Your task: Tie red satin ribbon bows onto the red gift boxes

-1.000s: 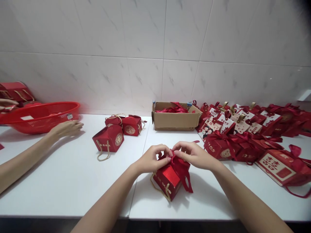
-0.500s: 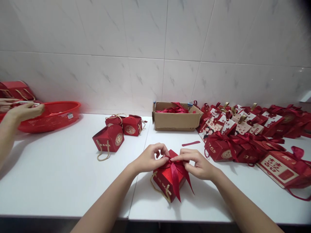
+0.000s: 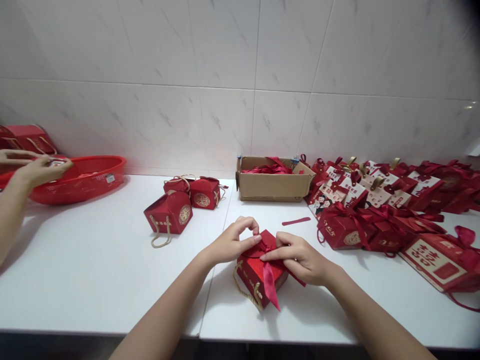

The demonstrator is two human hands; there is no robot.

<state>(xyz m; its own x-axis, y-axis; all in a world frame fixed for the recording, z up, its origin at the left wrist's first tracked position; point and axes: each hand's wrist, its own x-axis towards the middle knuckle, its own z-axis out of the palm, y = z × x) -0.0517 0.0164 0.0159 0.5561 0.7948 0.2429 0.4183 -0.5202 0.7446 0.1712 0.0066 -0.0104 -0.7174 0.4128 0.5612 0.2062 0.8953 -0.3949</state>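
Note:
A small red gift box with a gold rope handle sits on the white table in front of me. A red ribbon is tied over its top, with its tails hanging down the front. My left hand pinches the ribbon at the knot from the left. My right hand pinches the ribbon from the right, its fingers closed over the box top. Both hands rest on the box.
Three red boxes with rope handles stand to the left. A cardboard box of red ribbons sits at the back. Several finished ribboned boxes fill the right. A loose ribbon scrap lies nearby. Another person's hands work at a red basket.
My hands have drawn the ribbon down and tightened it over the box top. The other person's hand withdrew from the table to the red basket.

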